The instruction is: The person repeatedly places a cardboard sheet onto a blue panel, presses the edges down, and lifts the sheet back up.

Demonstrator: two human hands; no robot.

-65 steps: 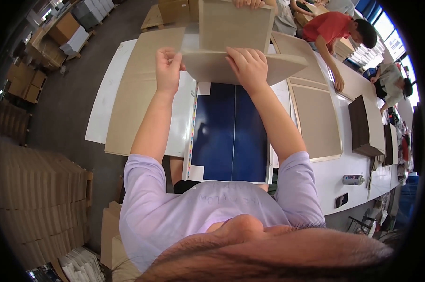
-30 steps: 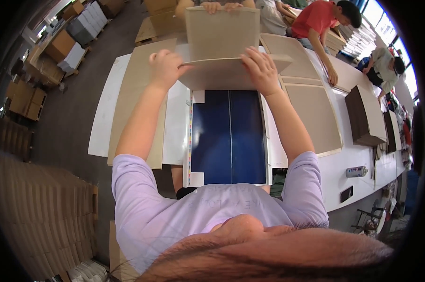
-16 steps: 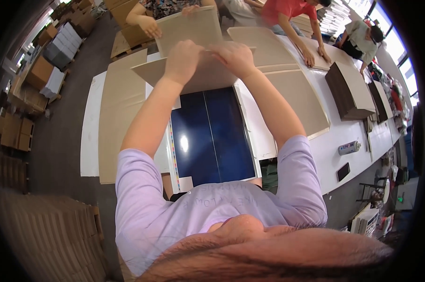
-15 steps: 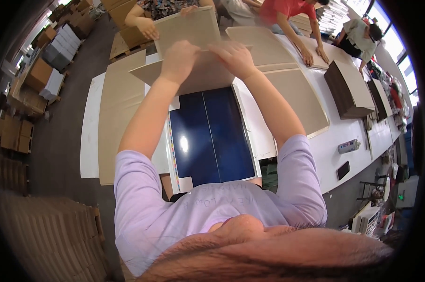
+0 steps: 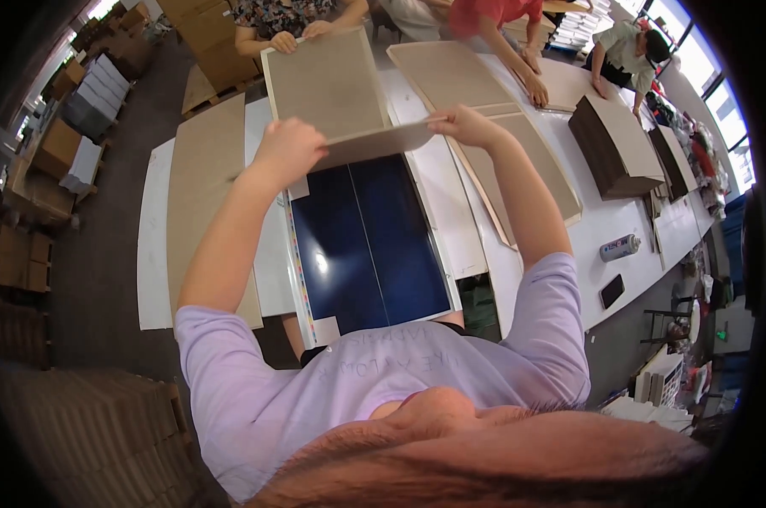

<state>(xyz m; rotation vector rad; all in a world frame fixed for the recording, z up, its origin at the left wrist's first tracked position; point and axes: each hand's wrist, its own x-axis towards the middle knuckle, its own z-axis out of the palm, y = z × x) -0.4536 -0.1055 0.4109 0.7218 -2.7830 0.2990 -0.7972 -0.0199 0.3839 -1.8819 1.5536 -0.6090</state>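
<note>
My left hand (image 5: 289,154) and my right hand (image 5: 469,127) are closed on opposite ends of a beige cardboard panel (image 5: 379,146). The panel is tilted and seen nearly edge-on, above the far end of a glossy dark blue printed sheet (image 5: 383,254). That sheet lies in front of me, with a pale line down its middle, white margins and a strip of colour patches along its left edge. Just beyond my hands, another person's hands (image 5: 303,36) hold up a beige board (image 5: 324,85) with a pale border.
More beige boards (image 5: 459,80) lie on the white table (image 5: 561,279) to the right. A stack of boards (image 5: 616,148), a spray can (image 5: 620,247) and a phone (image 5: 611,291) are further right. A long cardboard sheet (image 5: 205,186) lies left. Other people work at the far side.
My hands have moved apart, from near the middle of the panel's upper edge to its two ends. The panel has come down from steep to flatter. The other person's board shows more fully.
</note>
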